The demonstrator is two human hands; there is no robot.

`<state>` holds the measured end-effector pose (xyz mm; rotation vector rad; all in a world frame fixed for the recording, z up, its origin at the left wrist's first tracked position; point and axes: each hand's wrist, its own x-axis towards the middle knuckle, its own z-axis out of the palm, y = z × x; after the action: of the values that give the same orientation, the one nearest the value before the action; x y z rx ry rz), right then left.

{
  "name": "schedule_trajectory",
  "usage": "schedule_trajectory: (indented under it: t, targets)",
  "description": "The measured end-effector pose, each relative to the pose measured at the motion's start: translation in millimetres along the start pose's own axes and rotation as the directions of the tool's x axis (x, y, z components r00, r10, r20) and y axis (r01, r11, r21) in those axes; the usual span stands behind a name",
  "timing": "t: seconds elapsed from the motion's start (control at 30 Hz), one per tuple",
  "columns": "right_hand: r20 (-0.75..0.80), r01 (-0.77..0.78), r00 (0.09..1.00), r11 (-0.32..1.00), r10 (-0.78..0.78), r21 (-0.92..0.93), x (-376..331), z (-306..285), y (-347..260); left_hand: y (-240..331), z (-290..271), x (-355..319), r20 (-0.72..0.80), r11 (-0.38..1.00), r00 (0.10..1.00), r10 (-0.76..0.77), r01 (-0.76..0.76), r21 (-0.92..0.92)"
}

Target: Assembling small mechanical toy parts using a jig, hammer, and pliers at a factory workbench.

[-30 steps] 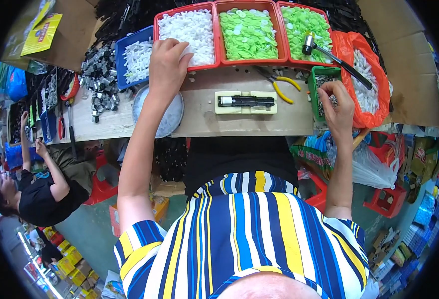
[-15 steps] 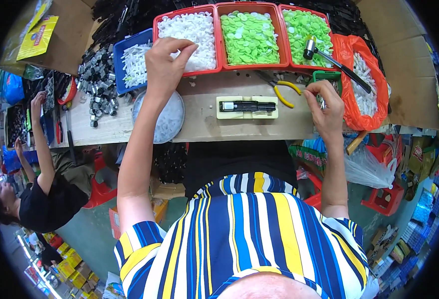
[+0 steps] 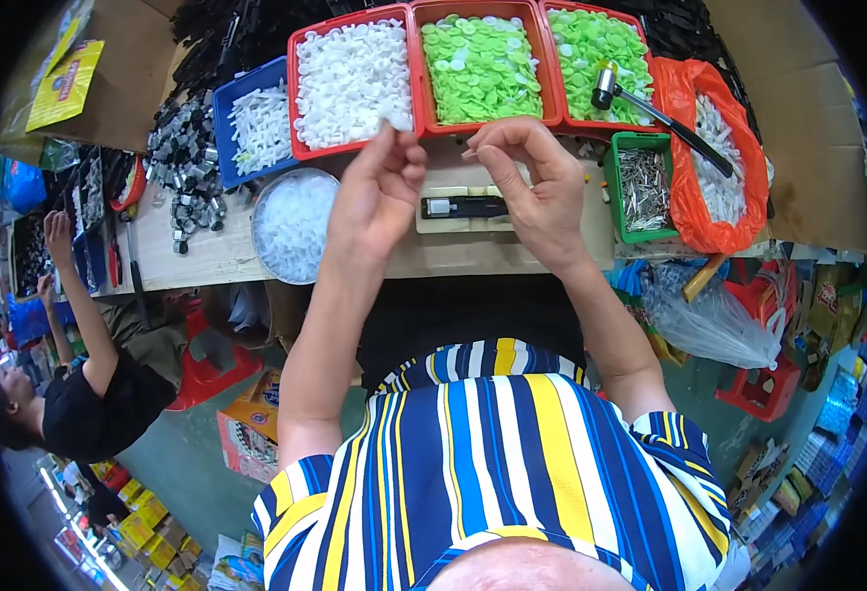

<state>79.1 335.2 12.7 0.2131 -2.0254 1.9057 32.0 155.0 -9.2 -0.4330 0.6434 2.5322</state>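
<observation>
The left hand [image 3: 372, 192] pinches a white piece [image 3: 397, 120]; the right hand [image 3: 537, 187], fingertips closed on a tiny part [image 3: 469, 154] too small to identify, hides one end of the black assembly [image 3: 468, 207] in its cream block [image 3: 443, 226]. From that block, the clear-piece tub [image 3: 297, 282] sits at nine o'clock, the hammer [image 3: 677, 129] at two, the green tray [image 3: 650, 235] at three.

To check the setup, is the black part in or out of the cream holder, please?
In: the black part lies in the cream holder, rim visible alongside; the right hand hides one end.
</observation>
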Motion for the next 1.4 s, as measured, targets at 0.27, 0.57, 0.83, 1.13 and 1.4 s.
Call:
schedule_trajectory:
  t: [0.27, 0.57, 0.83, 1.13, 1.4]
  targets:
    - [0.027, 0.042, 0.999, 0.996, -0.040, -0.076, 7.7, 10.9, -4.8, -7.9, 3.4, -2.1, -0.022, 1.000, 1.000, -0.010, 0.010, 0.007]
    - [0.053, 0.168, 0.985, 0.972, -0.162, -0.166, 8.4, 11.4, -8.3, -27.3, 14.8, -24.0, 0.021, 0.997, 0.998, -0.061, 0.060, 0.048]
    - [0.061, 0.190, 0.982, 0.954, -0.181, -0.232, 6.2, 0.6, -8.5, -35.2, 14.6, -26.9, 0.011, 0.996, 0.996, -0.083, 0.083, 0.028]
    - [0.072, 0.169, 0.985, 0.958, -0.156, -0.233, 1.2, 1.2, -12.8, -42.6, 17.6, -34.3, -0.056, 0.999, 0.998, -0.043, 0.042, -0.004]
    - [0.171, 0.318, 0.947, 0.861, -0.271, -0.397, -12.6, -4.4, -6.8, -53.6, 4.0, -45.8, -0.008, 0.992, 1.000, 0.021, -0.020, 0.127]
